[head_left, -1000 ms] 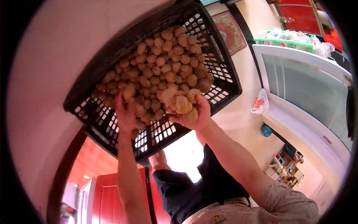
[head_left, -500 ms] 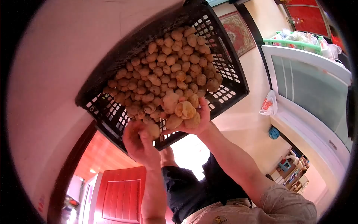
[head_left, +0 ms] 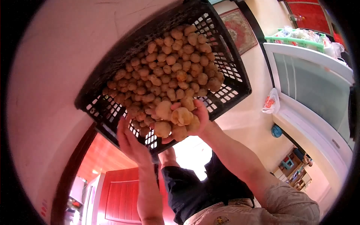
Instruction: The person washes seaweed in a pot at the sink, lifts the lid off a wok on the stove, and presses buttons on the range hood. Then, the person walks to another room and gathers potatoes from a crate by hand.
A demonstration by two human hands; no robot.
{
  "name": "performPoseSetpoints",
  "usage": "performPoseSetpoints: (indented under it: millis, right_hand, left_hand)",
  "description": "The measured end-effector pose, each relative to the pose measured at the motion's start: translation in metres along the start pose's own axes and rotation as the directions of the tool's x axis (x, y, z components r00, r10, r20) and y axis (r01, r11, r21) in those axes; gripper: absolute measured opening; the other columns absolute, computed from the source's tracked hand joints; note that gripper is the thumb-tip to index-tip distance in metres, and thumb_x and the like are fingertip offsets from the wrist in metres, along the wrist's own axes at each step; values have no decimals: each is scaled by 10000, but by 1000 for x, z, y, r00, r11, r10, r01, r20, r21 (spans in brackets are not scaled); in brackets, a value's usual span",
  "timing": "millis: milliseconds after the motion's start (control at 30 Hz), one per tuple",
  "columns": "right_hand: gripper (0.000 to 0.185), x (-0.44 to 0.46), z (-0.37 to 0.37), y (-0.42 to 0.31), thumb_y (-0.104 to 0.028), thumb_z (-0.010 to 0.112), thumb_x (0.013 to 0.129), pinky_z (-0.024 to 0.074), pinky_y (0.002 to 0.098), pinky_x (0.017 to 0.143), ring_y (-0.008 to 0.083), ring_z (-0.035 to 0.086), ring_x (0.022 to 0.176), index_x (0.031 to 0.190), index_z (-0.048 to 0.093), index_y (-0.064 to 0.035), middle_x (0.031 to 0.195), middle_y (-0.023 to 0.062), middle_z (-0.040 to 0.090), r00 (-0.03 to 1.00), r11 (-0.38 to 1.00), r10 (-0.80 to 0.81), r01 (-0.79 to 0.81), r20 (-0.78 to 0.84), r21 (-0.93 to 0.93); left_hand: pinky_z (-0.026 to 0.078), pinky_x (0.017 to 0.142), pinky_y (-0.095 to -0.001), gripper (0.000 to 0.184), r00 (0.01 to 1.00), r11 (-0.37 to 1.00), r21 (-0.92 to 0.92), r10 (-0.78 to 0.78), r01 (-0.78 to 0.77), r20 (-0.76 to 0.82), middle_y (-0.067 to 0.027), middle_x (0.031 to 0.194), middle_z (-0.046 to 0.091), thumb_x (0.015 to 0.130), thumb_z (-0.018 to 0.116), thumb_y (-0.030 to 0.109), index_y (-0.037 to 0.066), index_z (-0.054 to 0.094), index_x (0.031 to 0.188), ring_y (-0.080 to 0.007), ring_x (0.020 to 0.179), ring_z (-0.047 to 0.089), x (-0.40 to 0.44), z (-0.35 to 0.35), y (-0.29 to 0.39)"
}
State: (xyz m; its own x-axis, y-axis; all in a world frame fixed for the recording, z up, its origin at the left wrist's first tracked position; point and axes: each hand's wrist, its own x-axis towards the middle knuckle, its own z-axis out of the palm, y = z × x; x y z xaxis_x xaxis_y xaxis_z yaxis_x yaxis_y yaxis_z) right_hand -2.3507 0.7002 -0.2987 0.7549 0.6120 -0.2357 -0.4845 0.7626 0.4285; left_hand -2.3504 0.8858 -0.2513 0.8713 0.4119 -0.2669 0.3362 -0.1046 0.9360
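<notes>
A black slatted plastic crate (head_left: 234, 56) holds a heap of small round brown potatoes (head_left: 165, 67). Over the crate's near side, my right hand (head_left: 198, 120) is cupped around several larger, paler potatoes (head_left: 179, 132). One of them, a yellowish piece (head_left: 182, 116) with a broken-looking surface, lies on top. At the crate's near left, my left hand (head_left: 131, 144) has its fingers apart, close to the edge of the heap, with nothing visible in it.
On the right stands a white-framed glass cabinet (head_left: 307, 82) with a green basket (head_left: 294, 42) of plastic bags above it. A white bag (head_left: 270, 101) and a blue ball (head_left: 276, 130) are beside it. A patterned rug (head_left: 240, 32) lies beyond the crate.
My left hand went from the heap to my right hand's side, then drew back left and opened. Another pale potato now sits in my right hand, which has moved slightly nearer to me.
</notes>
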Motion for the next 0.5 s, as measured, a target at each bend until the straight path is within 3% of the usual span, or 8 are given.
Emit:
performPoseSetpoints:
  millis: [133,167,200,267,333,400,433,500]
  right_hand:
    - [696,-14,-20,-14,-598,432,853,365,642,936,347,501,1183,1240,512,-25,1241,166,560,995,970,-102,98,-7,-224]
    - [702,-15,-10,-16,-601,421,858,347,670,931,368,466,1213,1252,503,-26,1275,163,534,997,975,-81,81,7,-207]
    - [709,-15,-4,-19,-605,409,863,330,697,925,389,430,1242,1264,495,-27,1309,159,509,998,979,-64,67,20,-195]
    - [695,-18,-2,-22,-600,386,875,314,716,923,418,401,1256,1288,481,-50,1361,147,460,994,976,-104,106,17,-191]
    - [676,-18,6,-24,-587,359,893,336,689,931,402,414,1249,1294,475,-56,1363,142,458,992,984,-94,106,88,-143]
    - [672,-15,7,-24,-555,333,913,358,639,950,377,438,1234,1292,463,-15,1347,147,475,980,986,-152,159,127,-54]
    - [667,-14,7,-25,-551,340,913,343,659,950,380,433,1238,1299,456,-19,1359,145,461,985,988,-130,138,112,-63]
    - [712,-18,3,-27,-559,550,810,290,735,948,387,428,1237,1332,420,-93,1374,136,415,974,980,-127,95,-188,-173]
  left_hand:
    - [435,921,-299,270,988,942,300,-133,152,-83,-109,1129,616,890,480,1,-61,577,1134,-196,1033,568,79,-56,-125]
    - [445,921,-300,333,983,985,29,-170,172,-64,-108,1124,611,849,549,51,-65,559,1160,-211,1052,558,95,-69,-179]
    - [445,921,-300,333,984,985,27,-169,170,-63,-108,1124,611,849,549,51,-65,559,1160,-211,1052,558,105,-63,-183]
    - [465,911,-315,408,998,912,409,10,-35,62,-135,1132,607,806,630,151,-53,561,1152,-257,1066,565,116,-48,-189]
    - [501,861,-340,487,971,646,731,73,-219,226,-164,1110,615,753,693,264,-34,572,1120,-310,1025,592,124,-39,-188]
    - [530,815,-360,542,939,393,857,64,-334,337,-184,1084,624,715,728,344,-18,583,1090,-348,981,618,144,-36,-209]
    - [543,766,-382,554,973,283,938,-58,-199,223,-194,1052,634,708,724,400,-6,589,1060,-369,910,634,154,-41,-239]
    - [555,717,-405,571,981,157,985,-167,-67,94,-205,1021,644,701,720,457,7,596,1030,-389,839,650,152,-33,-245]
